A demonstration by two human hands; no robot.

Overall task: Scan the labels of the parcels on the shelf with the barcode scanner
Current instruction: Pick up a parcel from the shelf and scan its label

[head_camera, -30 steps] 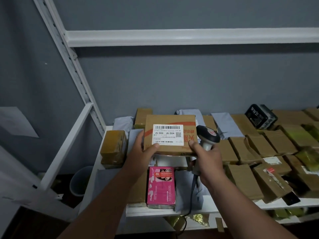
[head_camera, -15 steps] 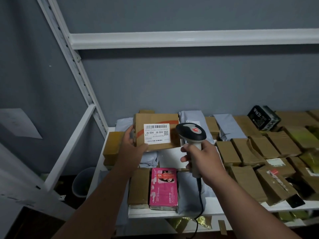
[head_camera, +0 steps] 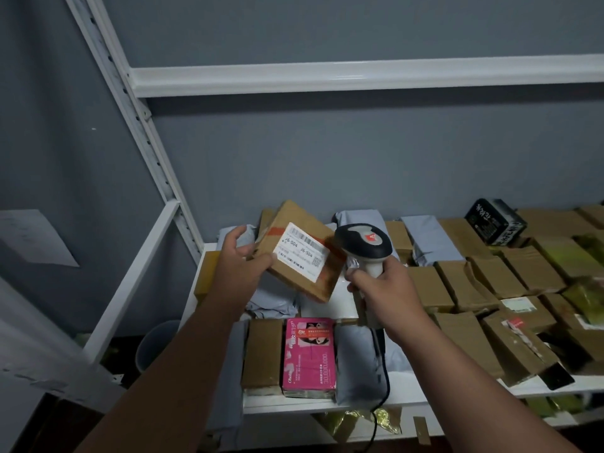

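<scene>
1. A brown cardboard box point(head_camera: 295, 253) is held up over the left end of the shelf point(head_camera: 327, 402), tilted, its long axis running from upper left down to lower right, its white label point(head_camera: 302, 253) facing the viewer.
2. The left hand point(head_camera: 240, 259) grips the box's left edge, thumb on the front.
3. The scanner point(head_camera: 362, 245) stands upright just right of the box, head turned toward the label.
4. The right hand point(head_camera: 384, 282) is wrapped around its handle.
5. A pink box point(head_camera: 310, 356) and brown parcels point(head_camera: 490, 282) lie on the shelf.

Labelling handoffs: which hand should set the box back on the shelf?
Left. The left hand already grips the box; the right hand is wrapped round the scanner, so probably not free.
</scene>
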